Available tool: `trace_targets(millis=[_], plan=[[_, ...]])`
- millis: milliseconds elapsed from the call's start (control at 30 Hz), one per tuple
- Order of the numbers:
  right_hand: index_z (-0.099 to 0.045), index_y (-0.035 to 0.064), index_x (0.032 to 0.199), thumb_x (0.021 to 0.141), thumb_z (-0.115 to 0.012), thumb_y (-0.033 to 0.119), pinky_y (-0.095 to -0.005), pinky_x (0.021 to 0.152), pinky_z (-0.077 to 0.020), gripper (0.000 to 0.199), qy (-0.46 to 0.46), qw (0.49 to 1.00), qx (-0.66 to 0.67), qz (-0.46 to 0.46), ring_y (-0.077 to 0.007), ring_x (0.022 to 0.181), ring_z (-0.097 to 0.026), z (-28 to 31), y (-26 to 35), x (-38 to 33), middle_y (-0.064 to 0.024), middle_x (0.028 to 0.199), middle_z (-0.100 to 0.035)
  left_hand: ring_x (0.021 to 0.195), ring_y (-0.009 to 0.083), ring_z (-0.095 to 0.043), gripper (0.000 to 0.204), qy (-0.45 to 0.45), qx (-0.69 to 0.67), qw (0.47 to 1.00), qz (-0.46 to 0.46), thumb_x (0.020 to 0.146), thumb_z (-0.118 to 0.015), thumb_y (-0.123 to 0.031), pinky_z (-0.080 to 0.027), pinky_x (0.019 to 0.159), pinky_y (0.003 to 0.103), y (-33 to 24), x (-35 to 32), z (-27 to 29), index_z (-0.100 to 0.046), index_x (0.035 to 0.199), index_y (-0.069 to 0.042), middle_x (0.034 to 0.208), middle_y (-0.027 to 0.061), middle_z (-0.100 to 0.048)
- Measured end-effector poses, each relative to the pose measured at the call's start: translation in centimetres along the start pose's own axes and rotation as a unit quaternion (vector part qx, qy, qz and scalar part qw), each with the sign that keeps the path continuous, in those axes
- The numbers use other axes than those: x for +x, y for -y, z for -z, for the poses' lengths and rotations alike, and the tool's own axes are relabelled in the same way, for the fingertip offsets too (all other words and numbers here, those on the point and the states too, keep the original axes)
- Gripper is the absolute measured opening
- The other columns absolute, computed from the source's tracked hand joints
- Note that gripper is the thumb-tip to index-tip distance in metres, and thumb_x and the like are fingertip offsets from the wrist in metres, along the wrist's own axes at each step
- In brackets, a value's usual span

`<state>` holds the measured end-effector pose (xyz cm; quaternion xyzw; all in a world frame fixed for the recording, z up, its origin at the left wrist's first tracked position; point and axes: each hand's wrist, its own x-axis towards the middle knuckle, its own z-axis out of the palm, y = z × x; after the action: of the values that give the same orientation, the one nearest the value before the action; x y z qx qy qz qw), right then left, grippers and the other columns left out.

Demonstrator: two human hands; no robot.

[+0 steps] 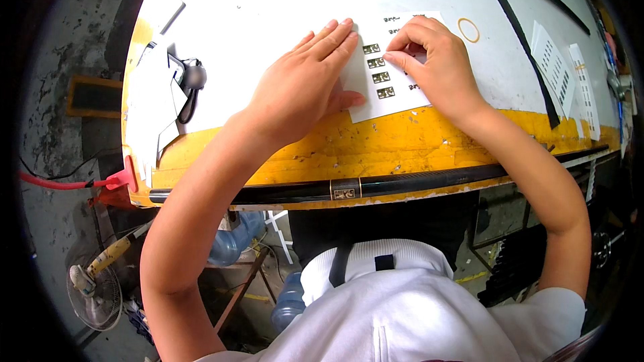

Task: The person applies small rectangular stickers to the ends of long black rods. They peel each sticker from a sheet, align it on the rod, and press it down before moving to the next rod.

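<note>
A white sticker sheet (397, 75) lies on the table, with a column of small black-and-gold labels and black printed marks beside it. My left hand (305, 77) rests flat at the sheet's left edge, its fingers stretched out and pointing away from me. Over the sheet's right part, my right hand (439, 57) is curled, thumb and index finger drawn together beside the upper labels. Whatever may be between those fingertips is too small to make out. Along the table's near edge runs a glossy black rod (288, 192) with a gold-bordered emblem.
A yellow ring (468, 30) lies right of the sheet, followed by a black strip (516, 37) and more printed sheets (553, 70). At left sits a dark round object with a cord (193, 77). Below are a fan (97, 295) and blue water jugs (231, 238).
</note>
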<state>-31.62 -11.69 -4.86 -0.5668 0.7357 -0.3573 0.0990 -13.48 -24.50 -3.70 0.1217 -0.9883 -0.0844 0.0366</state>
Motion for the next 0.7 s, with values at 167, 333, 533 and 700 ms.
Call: trace_targets(millis=[167, 333, 533, 700], plan=[[-0.073, 0.0038, 0.103, 0.081, -0.074, 0.010, -0.0278, 0.076, -0.0495, 0.023, -0.033, 0.998, -0.050, 0.032, -0.0144, 0.083, -0.058, -0.6, -0.7, -0.2, -0.0031, 0.088, -0.061, 0.145, 0.0223, -0.023, 0.069, -0.002, -0.001, 1.000, -0.004, 0.089, -0.060, -0.039, -0.023, 0.121, 0.037, 0.0, 0.0, 0.1, -0.037, 0.147, -0.010, 0.156, 0.0061, -0.028], [-0.065, 0.0025, 0.093, 0.080, -0.074, 0.012, -0.0307, 0.074, -0.0495, 0.018, -0.007, 1.000, 0.006, 0.008, -0.0181, 0.080, -0.059, -0.2, -0.3, 0.0, -0.0066, 0.086, -0.060, 0.145, 0.0222, -0.024, 0.069, -0.006, -0.007, 1.000, 0.000, 0.088, -0.061, -0.038, -0.022, 0.121, 0.037, 0.0, 0.0, 0.0, -0.037, 0.147, -0.011, 0.156, 0.0055, -0.029], [-0.064, 0.0025, 0.087, 0.083, -0.071, 0.015, -0.0327, 0.073, -0.0494, 0.015, 0.027, 0.999, 0.039, -0.024, -0.0201, 0.078, -0.061, 0.2, 0.2, 1.2, -0.0077, 0.088, -0.062, 0.144, 0.0217, -0.025, 0.069, -0.012, -0.006, 1.000, -0.003, 0.088, -0.062, -0.037, -0.023, 0.120, 0.037, 0.0, 0.0, -0.1, -0.038, 0.147, -0.012, 0.156, 0.0049, -0.030], [-0.065, 0.0039, 0.090, 0.088, -0.066, 0.017, -0.0350, 0.075, -0.0494, 0.014, 0.062, 0.998, -0.009, -0.029, -0.0229, 0.082, -0.062, -0.1, -0.3, 2.2, -0.0092, 0.091, -0.062, 0.144, 0.0216, -0.025, 0.068, -0.014, -0.001, 1.000, 0.000, 0.088, -0.061, -0.038, -0.023, 0.120, 0.037, 0.1, -0.1, -0.2, -0.038, 0.147, -0.011, 0.155, 0.0054, -0.031]])
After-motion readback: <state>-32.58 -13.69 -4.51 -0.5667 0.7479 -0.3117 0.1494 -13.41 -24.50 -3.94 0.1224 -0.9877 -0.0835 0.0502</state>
